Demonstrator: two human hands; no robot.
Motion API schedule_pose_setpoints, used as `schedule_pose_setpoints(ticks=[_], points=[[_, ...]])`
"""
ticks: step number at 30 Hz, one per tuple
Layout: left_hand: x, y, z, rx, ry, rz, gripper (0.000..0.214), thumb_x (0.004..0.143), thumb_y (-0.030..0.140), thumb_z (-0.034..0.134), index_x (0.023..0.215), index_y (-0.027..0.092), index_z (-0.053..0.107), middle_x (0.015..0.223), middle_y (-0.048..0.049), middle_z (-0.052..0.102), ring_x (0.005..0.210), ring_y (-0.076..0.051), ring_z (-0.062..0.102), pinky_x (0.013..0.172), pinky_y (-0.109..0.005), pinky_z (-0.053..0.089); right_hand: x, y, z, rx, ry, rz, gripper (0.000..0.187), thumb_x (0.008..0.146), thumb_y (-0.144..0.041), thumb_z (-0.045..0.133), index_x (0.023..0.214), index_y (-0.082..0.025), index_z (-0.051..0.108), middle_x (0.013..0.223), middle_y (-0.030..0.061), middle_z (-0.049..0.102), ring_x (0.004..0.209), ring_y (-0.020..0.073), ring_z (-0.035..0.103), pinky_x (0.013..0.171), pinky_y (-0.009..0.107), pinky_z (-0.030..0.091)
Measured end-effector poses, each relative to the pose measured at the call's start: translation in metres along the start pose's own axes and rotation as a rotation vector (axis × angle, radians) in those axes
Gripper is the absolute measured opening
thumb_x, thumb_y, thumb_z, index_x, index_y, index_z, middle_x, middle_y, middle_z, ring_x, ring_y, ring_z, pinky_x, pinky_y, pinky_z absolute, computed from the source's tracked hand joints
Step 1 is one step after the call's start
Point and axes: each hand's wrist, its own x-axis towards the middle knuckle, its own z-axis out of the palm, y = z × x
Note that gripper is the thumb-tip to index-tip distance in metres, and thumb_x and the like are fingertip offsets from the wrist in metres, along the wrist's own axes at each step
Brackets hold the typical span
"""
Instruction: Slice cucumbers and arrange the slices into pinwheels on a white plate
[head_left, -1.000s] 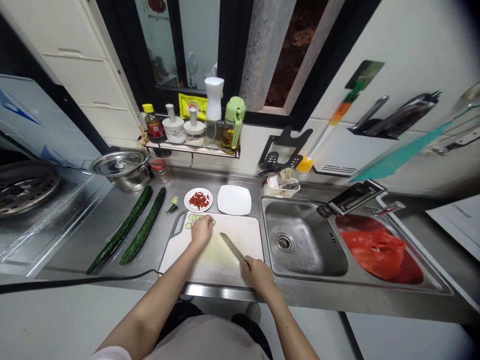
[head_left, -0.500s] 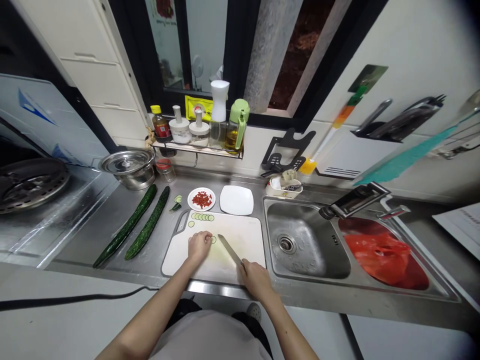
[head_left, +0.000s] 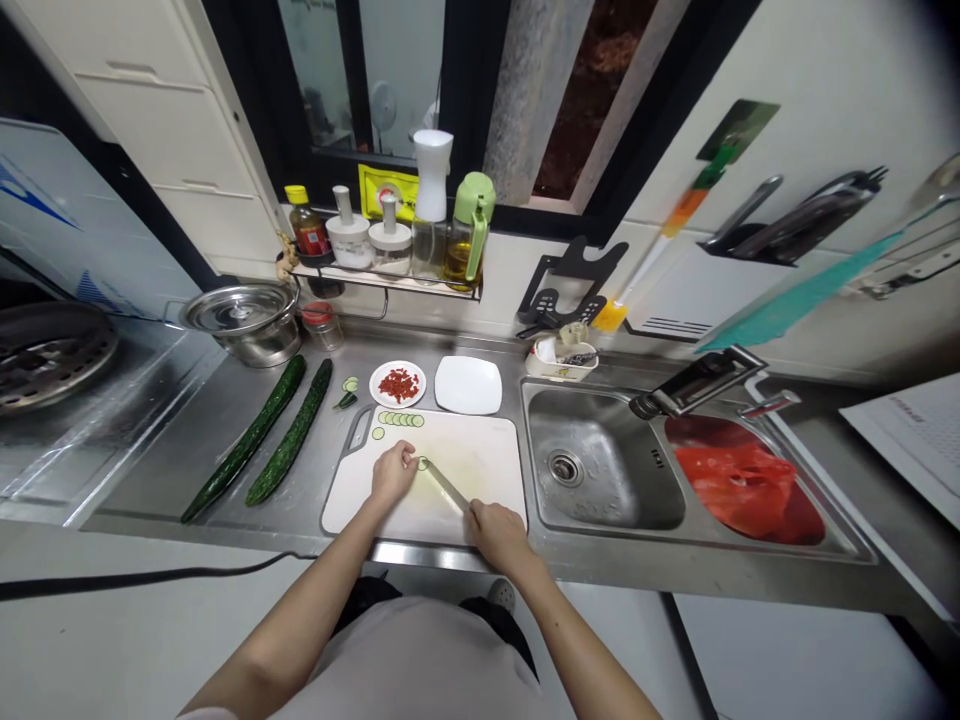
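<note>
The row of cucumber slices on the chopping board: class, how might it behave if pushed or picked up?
The row of cucumber slices would probably spread if pushed, being separate pieces. Each slice looks thin, so it may bend or tear when pinched. Lying flat on the chopping board, they seem more apt to slide than roll.

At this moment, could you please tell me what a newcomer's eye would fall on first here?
Probably the bright red bag in the right-hand side of the sink. Next, perhaps, the two long, dark green cucumbers lying left of the white cutting board. Over that board, the right hand grips a knife, its tip close to the left hand.
</note>
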Motion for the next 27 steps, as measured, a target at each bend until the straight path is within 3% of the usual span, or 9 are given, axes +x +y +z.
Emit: schedule_pose_setpoints(ticks=[18, 27], points=[[-0.0009, -0.0033, -0.0017, 0.016, -0.002, 0.029, 0.013, 0.082, 0.025, 0.052, 0.089, 0.022, 0.062, 0.073, 0.001, 0.062, 0.074, -0.015, 0.058, 0.066, -0.024, 0.037, 0.0015, 0.0008, -0.0011, -0.017, -0.006, -0.008, 0.033, 0.096, -0.028, 0.033, 0.106, -0.016, 0.062, 0.098, 0.0156, 0.069, 0.096, 0.0262, 0.066, 0.078, 0.034, 0.043], [0.0008, -0.0033, -0.0018, 0.037, -0.008, 0.025, 0.013, 0.081, 0.023, 0.053, 0.09, 0.022, 0.063, 0.075, 0.0007, 0.064, 0.074, -0.015, 0.058, 0.067, -0.025, 0.037, 0.0054, -0.0035, -0.0001, -0.026, -0.08, -0.014, 0.029, 0.091, -0.013, 0.037, 0.11, -0.013, 0.059, 0.1, 0.0173, 0.069, 0.097, 0.0255, 0.066, 0.074, 0.032, 0.045]])
